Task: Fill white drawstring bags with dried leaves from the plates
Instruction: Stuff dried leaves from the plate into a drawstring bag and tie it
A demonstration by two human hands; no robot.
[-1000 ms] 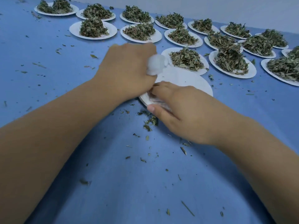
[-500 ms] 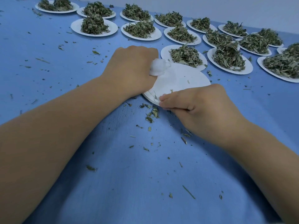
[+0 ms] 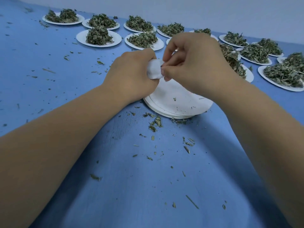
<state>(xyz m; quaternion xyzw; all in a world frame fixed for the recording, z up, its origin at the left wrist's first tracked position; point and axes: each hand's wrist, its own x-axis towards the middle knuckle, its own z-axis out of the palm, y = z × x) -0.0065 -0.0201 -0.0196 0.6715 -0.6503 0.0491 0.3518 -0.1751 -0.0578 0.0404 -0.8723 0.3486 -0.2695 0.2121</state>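
left hand grips a puffy white cloth bag; right hand pinches its mouth above stacked plates.

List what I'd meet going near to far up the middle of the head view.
Loose leaf bits → stack of empty plates → bag gripped by the left hand → plates of leaves

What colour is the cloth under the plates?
The tablecloth is blue, plain in the head view.
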